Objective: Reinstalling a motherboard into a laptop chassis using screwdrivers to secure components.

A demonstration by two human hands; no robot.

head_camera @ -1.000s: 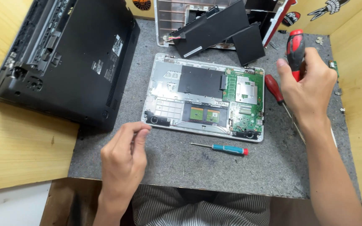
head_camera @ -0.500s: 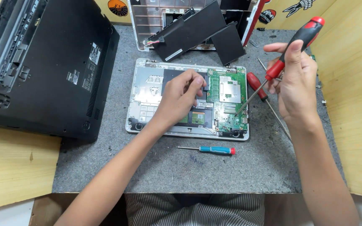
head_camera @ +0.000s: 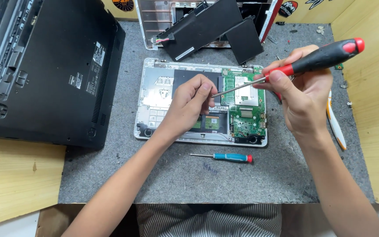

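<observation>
I see the big black laptop base (head_camera: 53, 74) crowding the left of the grey felt tabletop (head_camera: 110, 175). The opened silver laptop chassis (head_camera: 200, 103) lies centre, my left hand (head_camera: 191, 105) pinched over it. My right hand (head_camera: 305, 94) grips the red-and-black screwdriver (head_camera: 312, 59). The small teal screwdriver (head_camera: 227, 156) lies loose in front; wooden walls hem both sides.

Left hand (head_camera: 191, 103) curled, fingertips pinched, forearm reaching up from lower left. Right hand (head_camera: 301, 90) raised, fingers wrapped in grip.
</observation>
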